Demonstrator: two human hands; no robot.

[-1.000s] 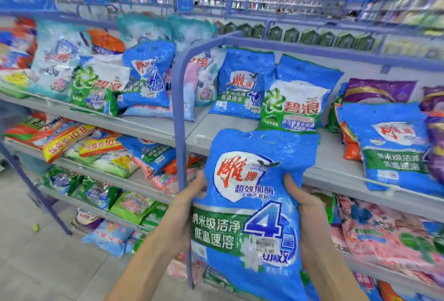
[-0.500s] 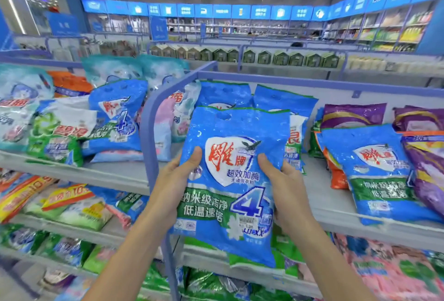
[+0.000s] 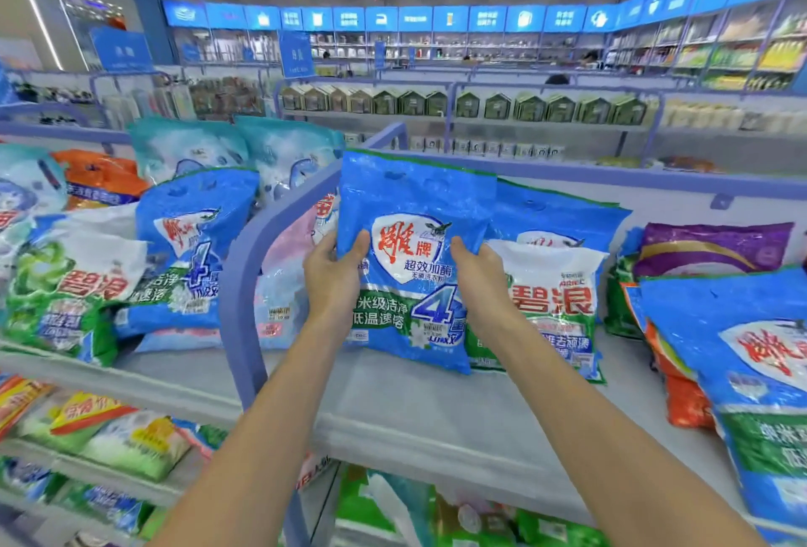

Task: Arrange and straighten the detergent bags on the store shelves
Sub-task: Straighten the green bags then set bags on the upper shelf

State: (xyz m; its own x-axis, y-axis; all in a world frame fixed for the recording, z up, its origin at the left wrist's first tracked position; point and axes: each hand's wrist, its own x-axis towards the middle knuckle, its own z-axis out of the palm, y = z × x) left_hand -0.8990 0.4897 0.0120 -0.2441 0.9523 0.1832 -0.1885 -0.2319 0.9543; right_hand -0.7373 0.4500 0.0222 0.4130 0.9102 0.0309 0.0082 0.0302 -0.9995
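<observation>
While left hand and right hand grip one blue detergent bag, one green-white bag beside

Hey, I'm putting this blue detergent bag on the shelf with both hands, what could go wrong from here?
The blue bag is upright, gripped at its sides by the left hand and right hand; released, it may slump forward on the shelf. It overlaps the white-and-green bag, so pushing it back could knock that one askew.

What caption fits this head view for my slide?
Left hand and right hand hold a blue detergent bag upright at the shelf.
</observation>
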